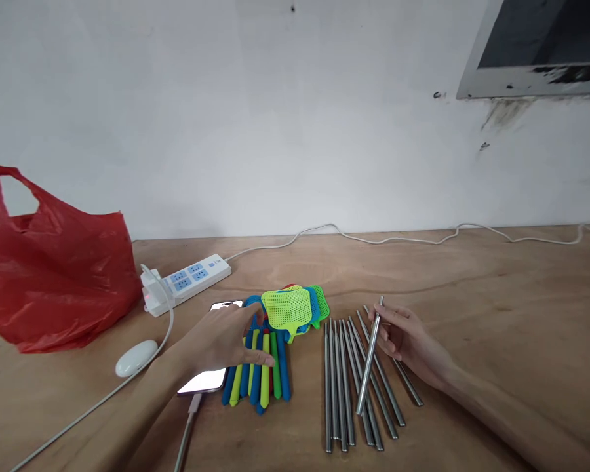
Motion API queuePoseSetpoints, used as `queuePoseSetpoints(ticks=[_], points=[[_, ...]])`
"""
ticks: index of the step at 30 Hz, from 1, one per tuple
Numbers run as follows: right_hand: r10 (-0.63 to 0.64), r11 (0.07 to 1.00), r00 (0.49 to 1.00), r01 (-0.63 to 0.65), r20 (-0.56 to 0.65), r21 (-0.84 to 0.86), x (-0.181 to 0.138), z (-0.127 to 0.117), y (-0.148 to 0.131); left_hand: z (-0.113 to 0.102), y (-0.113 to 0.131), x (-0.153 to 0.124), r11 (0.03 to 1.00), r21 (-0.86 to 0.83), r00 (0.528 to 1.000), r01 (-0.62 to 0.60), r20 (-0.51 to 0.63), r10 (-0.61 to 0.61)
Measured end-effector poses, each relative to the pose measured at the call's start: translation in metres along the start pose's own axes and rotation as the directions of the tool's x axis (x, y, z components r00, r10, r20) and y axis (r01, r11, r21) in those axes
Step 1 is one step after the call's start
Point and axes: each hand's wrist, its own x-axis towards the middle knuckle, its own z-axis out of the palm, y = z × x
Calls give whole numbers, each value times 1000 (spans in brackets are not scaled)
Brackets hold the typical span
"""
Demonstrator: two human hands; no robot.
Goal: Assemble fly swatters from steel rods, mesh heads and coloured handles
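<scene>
Metal rod, held aslant above the right part of a loose spread of similar rods on the tabletop. Your right hand pinches it near its upper end, between thumb and fingers; your left hand is unclenched, thumb parted from the fingers, over the coloured handles, though whether it touches one cannot be told. Just beyond the handles lie the mesh paddles, overlapping. From here, the held rod could swing or slip, since your grip is at one end and the metal looks smooth. Knocking the spread, whose right-hand rods splay unevenly, could set round pieces rolling. Your left wrist passes over the phone, so a low sweep might push it or tug its charging cable. No brand or wording can be read: the markings on the power strip are too small, and the phone's screen appears washed out.
</scene>
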Motion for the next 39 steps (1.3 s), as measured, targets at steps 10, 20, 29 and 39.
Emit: queuePoseSetpoints(ticks=[10,20,29,39], points=[[21,1000,1000,-21,-7,15,-1,4,-2,-4,-1,-4,994,-111,999,-17,38,21],[5,1000,1000,-5,9,22,0,4,-3,-2,-5,-6,990,-140,996,-14,87,26],[5,1000,1000,-5,-5,16,-1,4,-3,-9,-7,-6,949,-312,995,-34,74,60],[22,998,1000,-22,1,63,-2,5,-3,3,17,-9,575,-794,972,-200,-88,217]])
